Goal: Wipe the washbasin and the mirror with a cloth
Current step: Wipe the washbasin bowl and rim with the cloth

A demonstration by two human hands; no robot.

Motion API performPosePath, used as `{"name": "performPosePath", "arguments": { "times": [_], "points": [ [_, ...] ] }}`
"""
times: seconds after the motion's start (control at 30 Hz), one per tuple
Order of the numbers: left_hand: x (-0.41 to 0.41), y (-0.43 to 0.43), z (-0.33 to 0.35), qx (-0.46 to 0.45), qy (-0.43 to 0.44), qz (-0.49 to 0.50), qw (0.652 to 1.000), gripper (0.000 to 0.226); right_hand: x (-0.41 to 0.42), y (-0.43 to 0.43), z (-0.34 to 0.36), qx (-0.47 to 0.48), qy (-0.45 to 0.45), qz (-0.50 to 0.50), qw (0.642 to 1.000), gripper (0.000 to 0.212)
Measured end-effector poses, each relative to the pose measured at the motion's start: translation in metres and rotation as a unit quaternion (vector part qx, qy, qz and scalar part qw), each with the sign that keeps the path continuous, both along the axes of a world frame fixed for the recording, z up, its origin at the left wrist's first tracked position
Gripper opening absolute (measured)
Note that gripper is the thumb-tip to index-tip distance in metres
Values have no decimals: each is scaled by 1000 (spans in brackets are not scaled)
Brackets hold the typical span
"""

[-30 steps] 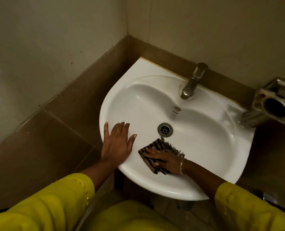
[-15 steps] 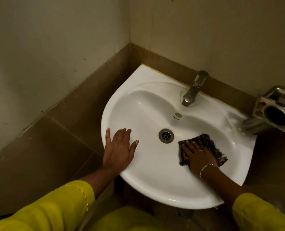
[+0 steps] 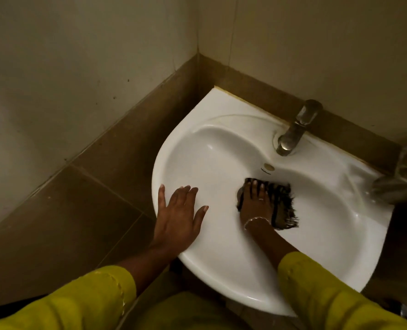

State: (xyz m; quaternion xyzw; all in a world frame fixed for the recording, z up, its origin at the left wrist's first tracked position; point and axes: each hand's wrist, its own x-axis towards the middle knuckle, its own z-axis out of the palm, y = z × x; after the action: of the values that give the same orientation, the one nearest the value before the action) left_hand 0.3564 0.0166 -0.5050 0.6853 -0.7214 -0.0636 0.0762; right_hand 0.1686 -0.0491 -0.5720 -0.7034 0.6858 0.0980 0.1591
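Right hand (image 3: 255,203) with cloth (image 3: 278,206) shifted from right side of bowl back to centre, now over drain. Head view: fingers flat, pressing dark fringed cloth against bottom of white washbasin (image 3: 221,163), below tap (image 3: 295,129). Left hand (image 3: 178,217) spread, palm down on basin's left rim. Yellow sleeves (image 3: 316,289) at bottom edge.

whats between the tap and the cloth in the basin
In the head view, only the small overflow hole and bare white basin lie between the tap and the cloth, which the right hand presses flat.
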Motion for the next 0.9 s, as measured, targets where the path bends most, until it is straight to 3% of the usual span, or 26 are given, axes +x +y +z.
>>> {"name": "performPosePath", "arguments": {
  "times": [0.2, 0.63, 0.83, 0.9],
  "points": [
    [-1, 0, 2, -11, -8, 5, 1000, 53, 58, -45, 16, 31, -80, -1, 996, 76],
    [0, 0, 1, -17, -14, 4, 1000, 59, 49, -3, 25, 113, -164, 202, 959, 56],
    [-1, 0, -1, -34, -9, 4, 999, 52, 22, 30, 30, 155, -325, 178, 916, 49],
    [-1, 0, -1, -35, -5, 4, 999, 52, 20, 41, 32, 143, -423, 53, 893, 45]
  ]
}}
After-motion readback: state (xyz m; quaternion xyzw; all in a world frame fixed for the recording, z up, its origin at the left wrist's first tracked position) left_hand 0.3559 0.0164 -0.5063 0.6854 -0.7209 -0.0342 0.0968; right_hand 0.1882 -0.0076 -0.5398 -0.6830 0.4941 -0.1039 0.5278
